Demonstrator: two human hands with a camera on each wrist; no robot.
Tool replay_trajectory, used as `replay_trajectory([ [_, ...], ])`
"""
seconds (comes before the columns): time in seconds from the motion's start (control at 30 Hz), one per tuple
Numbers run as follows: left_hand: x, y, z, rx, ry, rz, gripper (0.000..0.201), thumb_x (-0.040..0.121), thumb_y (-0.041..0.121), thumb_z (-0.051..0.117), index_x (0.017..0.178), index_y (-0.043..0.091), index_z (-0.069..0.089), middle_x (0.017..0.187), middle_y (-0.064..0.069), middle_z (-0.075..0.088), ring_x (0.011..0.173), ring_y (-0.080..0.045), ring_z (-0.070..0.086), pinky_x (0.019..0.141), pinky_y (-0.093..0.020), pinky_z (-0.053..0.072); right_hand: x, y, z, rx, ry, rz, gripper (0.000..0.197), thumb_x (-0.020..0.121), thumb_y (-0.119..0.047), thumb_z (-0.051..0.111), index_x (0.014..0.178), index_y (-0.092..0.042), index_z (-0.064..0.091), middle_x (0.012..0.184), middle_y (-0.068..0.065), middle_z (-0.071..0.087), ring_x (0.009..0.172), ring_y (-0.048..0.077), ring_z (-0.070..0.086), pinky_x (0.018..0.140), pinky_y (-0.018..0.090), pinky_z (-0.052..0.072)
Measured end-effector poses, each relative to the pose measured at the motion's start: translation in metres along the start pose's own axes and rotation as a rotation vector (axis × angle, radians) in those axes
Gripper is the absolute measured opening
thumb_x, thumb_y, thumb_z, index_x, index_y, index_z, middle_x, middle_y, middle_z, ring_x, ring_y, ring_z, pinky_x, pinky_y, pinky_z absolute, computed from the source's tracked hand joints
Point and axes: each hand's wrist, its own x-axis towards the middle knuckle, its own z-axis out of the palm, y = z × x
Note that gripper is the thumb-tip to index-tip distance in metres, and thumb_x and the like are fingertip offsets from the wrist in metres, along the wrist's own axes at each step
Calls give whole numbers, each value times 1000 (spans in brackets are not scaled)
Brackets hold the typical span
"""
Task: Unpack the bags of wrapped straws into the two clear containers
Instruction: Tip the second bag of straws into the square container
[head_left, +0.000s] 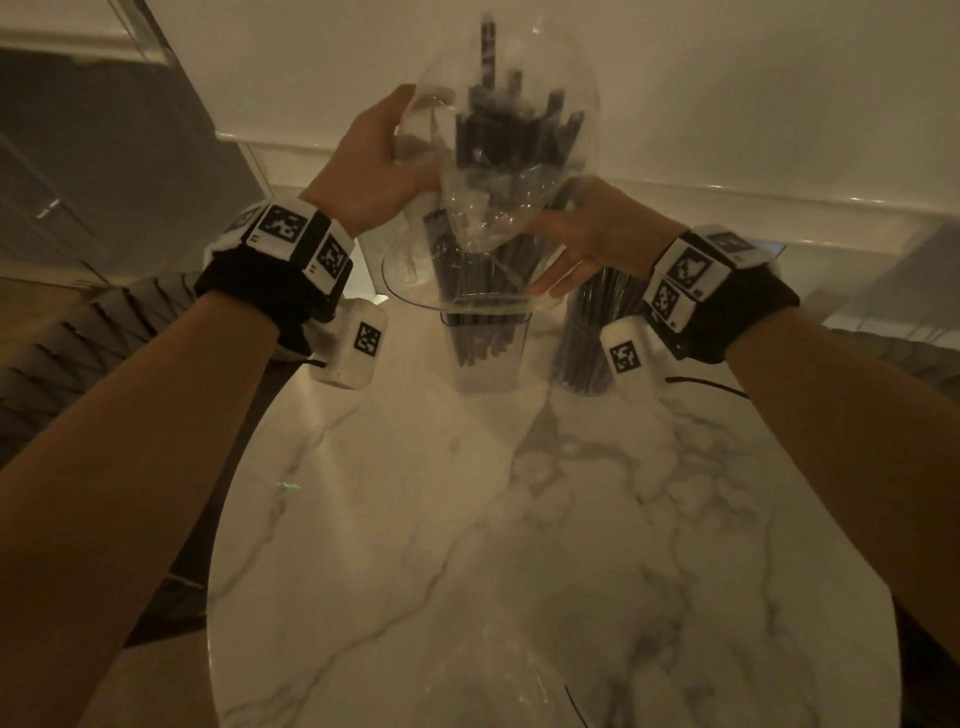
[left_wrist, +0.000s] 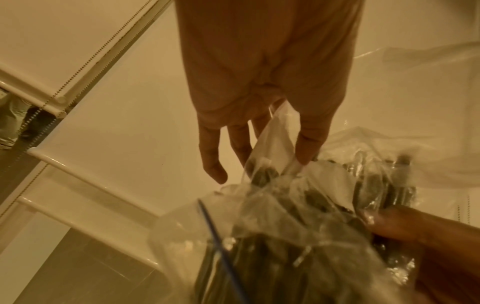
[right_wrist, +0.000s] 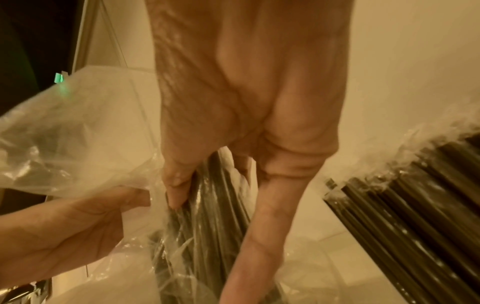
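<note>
A clear plastic bag (head_left: 498, 156) of black wrapped straws (head_left: 498, 130) hangs mouth-down over the left clear container (head_left: 488, 358). Several straws reach from the bag's mouth into that container. My left hand (head_left: 410, 135) grips the bag's upper film, and the left wrist view shows the film (left_wrist: 275, 133) pinched between thumb and fingers. My right hand (head_left: 545, 249) holds the bag lower down. In the right wrist view its fingers (right_wrist: 176, 185) press the straw bundle (right_wrist: 213, 216) through the plastic. The right clear container (head_left: 587, 353) stands beside it, packed with black straws (right_wrist: 415, 205).
Both containers stand at the far side of a round white marble table (head_left: 415, 519). Crumpled clear plastic (head_left: 498, 675) lies at the table's near edge. A dark ribbed seat (head_left: 78, 353) is on the left. A white wall and ledge (head_left: 727, 197) run behind.
</note>
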Motion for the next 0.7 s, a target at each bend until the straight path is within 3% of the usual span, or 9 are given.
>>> replay_trajectory([
  [0.1, 1, -1, -3, 48, 33, -1, 35, 81, 3, 64, 112, 19, 61, 89, 17, 66, 76, 2, 66, 68, -15, 51, -3, -1, -6, -7, 34, -32, 62, 79, -38, 72, 132, -15, 50, 122, 12, 64, 74, 29, 74, 66, 38, 62],
  [0.17, 0, -2, -7, 77, 55, 0, 25, 82, 4, 65, 92, 28, 67, 78, 26, 68, 76, 8, 64, 72, -13, 52, -3, -2, -10, -1, 42, -41, 60, 76, -33, 76, 128, -13, 54, 116, 14, 67, 75, 30, 74, 68, 39, 61],
  [0.2, 0, -2, -9, 80, 62, -2, 24, 82, 6, 65, 88, 30, 67, 77, 25, 68, 79, 6, 64, 76, -16, 53, -3, -2, -12, 0, 41, -40, 60, 75, -32, 77, 127, -12, 55, 112, 15, 69, 76, 31, 74, 69, 41, 61],
  [0.27, -1, -3, -12, 81, 60, 0, 19, 83, 7, 65, 95, 21, 69, 83, 15, 67, 83, -3, 65, 79, -22, 54, -3, -3, -14, -16, 38, -37, 58, 75, -32, 77, 125, -11, 56, 106, 16, 71, 77, 31, 74, 71, 42, 60],
  [0.37, -4, 0, -11, 64, 39, -20, 26, 83, 4, 65, 108, 10, 66, 89, 6, 67, 81, -1, 65, 78, -19, 56, -6, -8, -16, -61, 16, -37, 51, 75, -35, 76, 119, -13, 62, 101, 10, 73, 76, 27, 74, 68, 36, 61],
  [0.43, -6, 2, -11, 46, 17, -41, 28, 81, 7, 68, 108, 15, 68, 88, 8, 70, 82, -4, 68, 81, -23, 57, -8, -11, -17, -52, 16, -48, 41, 77, -34, 74, 112, -14, 66, 98, 6, 74, 69, 22, 74, 60, 29, 61],
  [0.53, -6, 5, -12, 25, 25, -63, 28, 81, 9, 68, 104, 25, 69, 80, 15, 71, 76, -4, 68, 75, -28, 58, -10, -16, -21, -19, 119, -52, 33, 82, -16, 69, 111, -3, 63, 95, 9, 71, 55, 14, 70, 53, 29, 60],
  [0.63, -5, 9, -12, 22, 50, -38, 21, 84, 10, 67, 100, 22, 69, 89, 17, 68, 74, 0, 67, 74, -30, 59, -14, -19, -24, -13, 195, -77, 16, 80, -8, 70, 94, 1, 70, 75, 7, 73, 57, 21, 72, 57, 33, 61],
  [0.7, -5, 11, -11, 38, 54, -33, 17, 85, 11, 66, 99, 20, 69, 93, 13, 68, 75, -1, 68, 74, -30, 59, -16, -19, -25, -3, 211, -86, 20, 81, -6, 69, 96, 6, 69, 71, 8, 71, 57, 24, 72, 55, 31, 61],
])
